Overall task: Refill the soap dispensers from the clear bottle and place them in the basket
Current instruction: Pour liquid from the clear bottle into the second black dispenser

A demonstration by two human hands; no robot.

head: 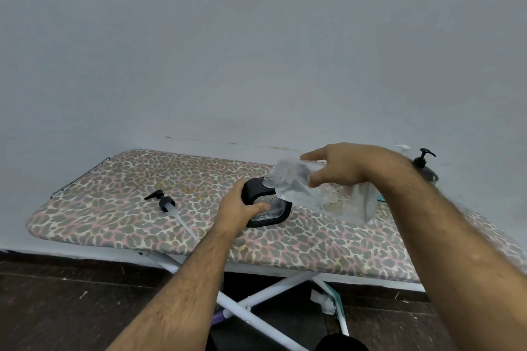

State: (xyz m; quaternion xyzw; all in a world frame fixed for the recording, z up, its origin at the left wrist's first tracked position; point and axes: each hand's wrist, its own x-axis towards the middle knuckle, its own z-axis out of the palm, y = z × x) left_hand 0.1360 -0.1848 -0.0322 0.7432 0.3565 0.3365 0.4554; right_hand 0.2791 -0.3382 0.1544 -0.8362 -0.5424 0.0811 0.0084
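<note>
Ironing board (114, 225): 2 dispensers (266, 202) (426, 169), 1 clear bottle (322, 194).

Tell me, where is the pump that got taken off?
In the head view, the pump lies on the ironing board, at its left part, left of the left hand holding the dispenser.

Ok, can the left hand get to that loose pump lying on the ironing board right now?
Probably not yet. The way to the pump is clear, with only bare ironing board between, but the left hand is gripping the black dispenser while the right hand tips the clear bottle at it.
</note>
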